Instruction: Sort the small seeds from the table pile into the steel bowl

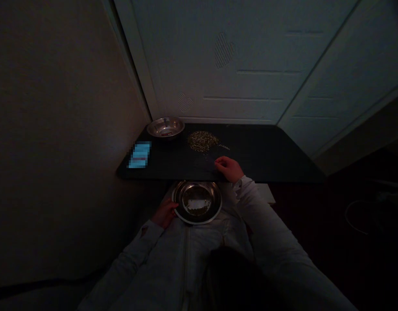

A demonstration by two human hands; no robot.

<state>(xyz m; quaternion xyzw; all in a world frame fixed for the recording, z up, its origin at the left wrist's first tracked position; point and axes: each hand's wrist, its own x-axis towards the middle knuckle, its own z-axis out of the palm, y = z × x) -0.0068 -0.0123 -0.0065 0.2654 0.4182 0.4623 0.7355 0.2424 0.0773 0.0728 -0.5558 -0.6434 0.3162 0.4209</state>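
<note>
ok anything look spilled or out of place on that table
Yes: a loose heap of small grains lies directly on the dark tabletop, beside the steel bowl rather than in it. A thin scatter of strays runs toward the right hand, so it looks spilled.

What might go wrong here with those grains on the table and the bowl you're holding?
The right hand is near the table edge, so grains swept off might miss the bowl held below it. The left hand holds the bowl from one side, so it might tip. Dim light on the dark table may hide stray grains.
</note>
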